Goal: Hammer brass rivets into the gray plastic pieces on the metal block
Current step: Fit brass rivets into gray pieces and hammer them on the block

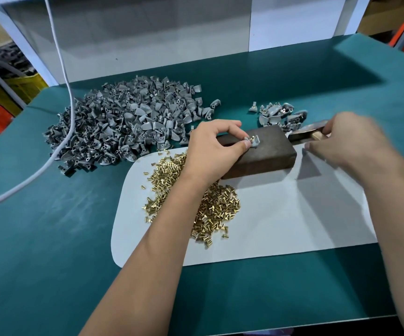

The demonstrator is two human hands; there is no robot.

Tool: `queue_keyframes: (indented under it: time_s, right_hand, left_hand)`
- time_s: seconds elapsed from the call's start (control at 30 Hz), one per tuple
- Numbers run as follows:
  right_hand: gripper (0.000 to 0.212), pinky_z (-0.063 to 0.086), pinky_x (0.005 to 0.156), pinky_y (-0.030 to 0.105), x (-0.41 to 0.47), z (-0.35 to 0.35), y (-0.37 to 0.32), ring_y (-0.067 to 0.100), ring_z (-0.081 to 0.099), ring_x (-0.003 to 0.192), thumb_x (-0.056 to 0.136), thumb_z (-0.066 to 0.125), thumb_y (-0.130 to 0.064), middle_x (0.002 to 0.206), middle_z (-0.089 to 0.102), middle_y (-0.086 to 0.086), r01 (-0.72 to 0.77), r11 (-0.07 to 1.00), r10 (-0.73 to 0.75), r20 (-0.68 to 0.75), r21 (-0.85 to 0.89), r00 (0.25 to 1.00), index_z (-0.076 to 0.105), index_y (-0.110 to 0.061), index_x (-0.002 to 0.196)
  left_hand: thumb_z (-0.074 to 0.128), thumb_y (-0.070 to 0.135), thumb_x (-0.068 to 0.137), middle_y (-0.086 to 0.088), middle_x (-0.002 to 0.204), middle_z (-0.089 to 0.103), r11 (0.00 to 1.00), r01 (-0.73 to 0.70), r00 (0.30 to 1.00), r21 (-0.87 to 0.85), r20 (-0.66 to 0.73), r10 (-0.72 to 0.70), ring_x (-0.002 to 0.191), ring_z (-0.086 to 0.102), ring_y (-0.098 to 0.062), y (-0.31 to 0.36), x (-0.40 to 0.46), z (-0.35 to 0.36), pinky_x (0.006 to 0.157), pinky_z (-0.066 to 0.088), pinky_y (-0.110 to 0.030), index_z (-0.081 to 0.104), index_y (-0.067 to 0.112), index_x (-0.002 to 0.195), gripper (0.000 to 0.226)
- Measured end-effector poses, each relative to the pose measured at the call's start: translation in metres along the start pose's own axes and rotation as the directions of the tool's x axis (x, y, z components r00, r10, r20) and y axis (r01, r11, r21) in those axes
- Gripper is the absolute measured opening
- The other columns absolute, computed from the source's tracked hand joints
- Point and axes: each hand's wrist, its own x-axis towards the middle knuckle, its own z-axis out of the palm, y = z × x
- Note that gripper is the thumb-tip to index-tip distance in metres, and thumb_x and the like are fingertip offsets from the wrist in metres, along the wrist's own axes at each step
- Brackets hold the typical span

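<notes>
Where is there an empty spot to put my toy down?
Bare white mat lies between the brass rivets and the right forearm; bare green table lies left of the mat. It's crowded around the gray piece pile and metal block.

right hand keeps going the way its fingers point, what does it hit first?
Most likely the wooden-handled hammer: the blurred right hand points left and away, its fingers already at the handle. Beyond that lies the dark metal block. Whether it touches the handle yet is unclear.

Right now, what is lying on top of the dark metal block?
On the metal block lies one gray plastic piece carrying a brass rivet, pinched by the left hand. That hand covers the block's left part.
</notes>
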Motion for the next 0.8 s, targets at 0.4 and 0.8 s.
queue_keyframes:
  time_s: [0.4, 0.8]
  right_hand:
    - [0.03, 0.038, 0.066, 0.036, 0.004, -0.001, 0.002, 0.042, 0.053, 0.08, 0.102, 0.057, -0.027, 0.079, 0.057, 0.024, 0.028, 0.995, -0.021, -0.065, 0.1, 0.998, 0.067, -0.001, 0.09]
    - [0.041, 0.031, 0.051, 0.031, -0.023, -0.023, -0.039, 0.026, 0.044, 0.056, 0.097, 0.062, -0.033, 0.058, 0.051, 0.012, 0.287, 0.837, -0.225, -0.185, 0.466, 0.957, 0.058, -0.002, 0.07]
  left_hand:
    - [0.085, 0.014, 0.078, 0.007, 0.113, 0.073, 0.999, 0.034, 0.999, 0.001, 0.021, -0.034, 0.11, 0.066, -0.001, 0.001, 0.0, -0.002, 0.108, 0.048, -0.038, 0.077, 0.019, 0.077, 0.009]
    - [0.083, 0.015, 0.079, 0.009, 0.113, 0.074, 1.0, 0.031, 0.999, -0.001, 0.038, -0.031, 0.11, 0.067, -0.003, -0.005, 0.003, -0.001, 0.105, 0.051, -0.039, 0.078, 0.021, 0.077, 0.008]
